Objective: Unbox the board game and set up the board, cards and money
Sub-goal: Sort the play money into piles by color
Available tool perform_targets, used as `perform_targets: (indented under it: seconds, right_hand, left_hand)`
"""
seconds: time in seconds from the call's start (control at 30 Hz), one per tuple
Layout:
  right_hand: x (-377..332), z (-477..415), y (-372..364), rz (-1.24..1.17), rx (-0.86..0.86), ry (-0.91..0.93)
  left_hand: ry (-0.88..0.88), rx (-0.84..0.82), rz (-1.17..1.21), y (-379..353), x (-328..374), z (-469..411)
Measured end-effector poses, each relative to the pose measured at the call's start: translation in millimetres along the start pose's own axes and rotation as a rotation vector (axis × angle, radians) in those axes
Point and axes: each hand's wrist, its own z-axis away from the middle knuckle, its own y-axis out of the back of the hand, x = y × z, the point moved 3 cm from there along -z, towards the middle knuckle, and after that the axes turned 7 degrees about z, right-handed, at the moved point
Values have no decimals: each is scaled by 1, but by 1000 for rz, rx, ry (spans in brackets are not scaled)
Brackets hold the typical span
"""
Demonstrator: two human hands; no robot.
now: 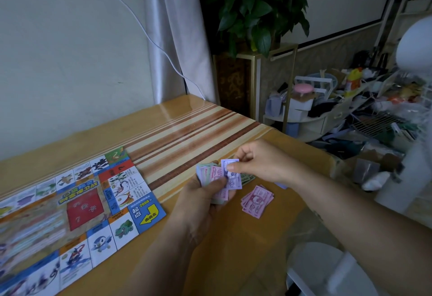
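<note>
The game board (70,207) lies unfolded on the left of the table, with a red card stack (84,209) at its centre. My left hand (205,200) grips a fanned stack of play money (211,173) in pink, purple and green. My right hand (259,162) pinches a purple note (230,174) at the top of that fan. A small pile of pink notes (257,201) lies on the table to the right of my hands. Green notes (246,178) and a purple edge (280,185) peek out under my right wrist.
The table (187,132) carries a striped runner and ends just right of my hands. Beyond the edge stand a white stool (327,270), a cluttered shelf (339,106) and a potted plant (257,8). A white cable (149,38) hangs along the wall.
</note>
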Motion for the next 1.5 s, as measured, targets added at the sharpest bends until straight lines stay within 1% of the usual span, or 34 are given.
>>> perform_targets:
  seconds: [0.1, 0.17, 0.23, 0.37, 0.43, 0.5, 0.63, 0.7, 0.77, 0.8, 0.83, 0.87, 0.93, 1.0, 1.07, 1.17, 1.33, 1.4, 1.5]
  right_hand:
    - [6, 3, 9, -5, 26, -21]
    - [14, 8, 22, -2, 119, -46]
    - [30, 13, 36, 23, 247, -88]
    - [66, 27, 42, 190, 460, -188]
    - [81, 34, 36, 249, 521, -242]
    - [92, 40, 30, 309, 541, -287]
    - [95, 44, 25, 534, 578, -282]
    - [85, 43, 26, 536, 603, -248]
    - [68, 41, 26, 431, 625, -156]
    - [57, 40, 24, 328, 598, -107]
    - [46, 39, 21, 210, 523, -75]
    - [35, 37, 15, 111, 411, -60]
    - [19, 35, 5, 38, 207, -54]
    - [12, 33, -1, 7, 135, -52]
    - [12, 30, -4, -29, 119, -46]
    - [14, 30, -4, -45, 113, -50]
    - [28, 34, 0, -28, 168, -78]
    - [36, 37, -6, 81, 173, -92]
    - [44, 43, -16, 339, 206, -95]
  left_hand:
    - [33, 4, 96, 1, 0, 1]
    - [42, 0, 138, 0, 0, 2]
    - [55, 18, 183, -2, -1, 0]
    - [107, 68, 249, -7, -7, -2]
    - [143, 75, 274, -11, -10, -2]
    - [180, 80, 292, -14, -13, 0]
    - [181, 57, 269, -12, -16, 0]
    - [167, 26, 247, -9, -16, 1]
    - [151, -9, 207, -9, -15, 2]
    - [142, -28, 181, -10, -15, 3]
    - [131, -45, 148, -12, -14, 5]
    - [116, -58, 105, -13, -14, 6]
    - [82, -74, 8, -15, -13, 7]
    - [47, -85, -54, -15, -12, 9]
    - [26, -87, -58, -14, -10, 11]
    - [44, -61, 43, -9, -8, 14]
    - [30, 54, 192, 4, -1, 10]
    - [18, 88, 202, 7, -1, 8]
    - [19, 99, 171, 8, -3, 8]
